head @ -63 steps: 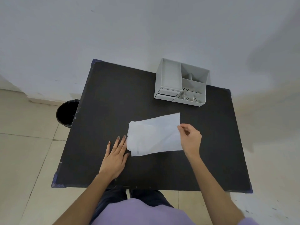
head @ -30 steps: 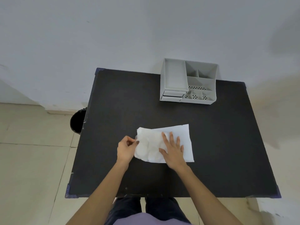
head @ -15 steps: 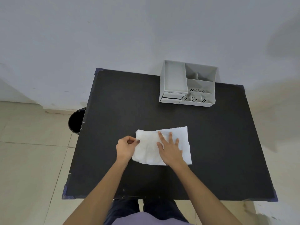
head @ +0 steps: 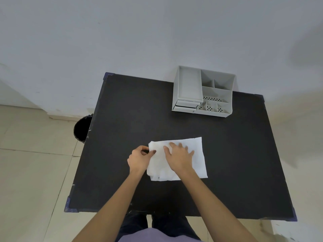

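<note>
A white sheet of tissue paper (head: pixel 197 158), folded over on itself, lies on the black table (head: pixel 227 154) near its middle front. My left hand (head: pixel 139 158) pinches the sheet's upper left edge between thumb and curled fingers. My right hand (head: pixel 180 157) lies on top of the sheet with its fingers spread, pressing it down on the table. The part of the paper under my right hand is hidden.
A grey plastic desk organiser (head: pixel 203 92) with several compartments stands at the table's back edge against the white wall. A black bin (head: pixel 82 129) sits on the tiled floor beside the table's left edge.
The right hand left the sheet's right edge and came to lie flat on it. The left hand went from flat on the table to pinching the left edge. The sheet got folded narrower.
</note>
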